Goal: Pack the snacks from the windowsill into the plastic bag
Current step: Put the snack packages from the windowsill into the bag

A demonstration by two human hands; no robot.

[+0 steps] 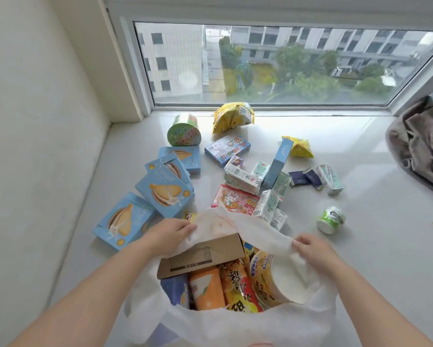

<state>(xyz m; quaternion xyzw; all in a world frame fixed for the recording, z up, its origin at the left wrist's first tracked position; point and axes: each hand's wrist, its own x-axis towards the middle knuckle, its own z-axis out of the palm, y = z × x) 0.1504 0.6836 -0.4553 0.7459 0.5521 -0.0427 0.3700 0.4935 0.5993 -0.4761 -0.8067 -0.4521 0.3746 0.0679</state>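
Packing partly done: we counted several snacks in the plastic bag (235, 319), many more on the windowsill (360, 151).
Our left hand (170, 231) and right hand (310, 249) each pinched its rim.

From my remote view: two bare forearms, left and right. No sleeve, cuff or glove shows on either, as far up as the picture's lower edge. Left hand (169, 231): no ring, band or watch at the visible wrist. Right hand (310, 249): likewise unadorned, wrist plain. Fingernails too small for me to judge.
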